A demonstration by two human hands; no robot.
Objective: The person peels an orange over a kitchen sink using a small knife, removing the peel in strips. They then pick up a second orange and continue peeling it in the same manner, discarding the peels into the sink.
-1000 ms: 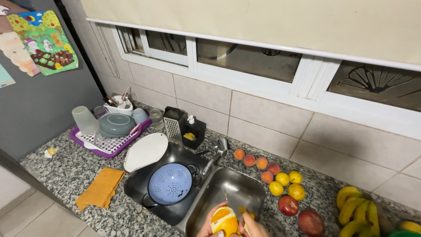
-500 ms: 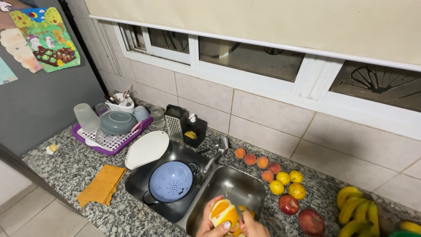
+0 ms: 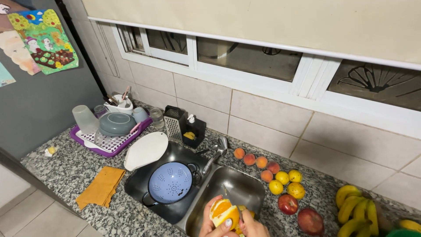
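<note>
Both hands hold a half-peeled round orange (image 3: 224, 213) over the right steel sink basin (image 3: 245, 188). The left hand (image 3: 209, 221) cups it from below, fingers curled around it; the right hand (image 3: 251, 224) pinches loose peel. Peeling goes best with a steady grip, kept over the basin. A blue perforated colander (image 3: 170, 183) sits in the left basin.

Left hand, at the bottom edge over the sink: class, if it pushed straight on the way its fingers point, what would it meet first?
The left hand already grips the part-peeled orange, so that comes first. Past it lies the steel sink basin, though depth is hard to judge.
</note>
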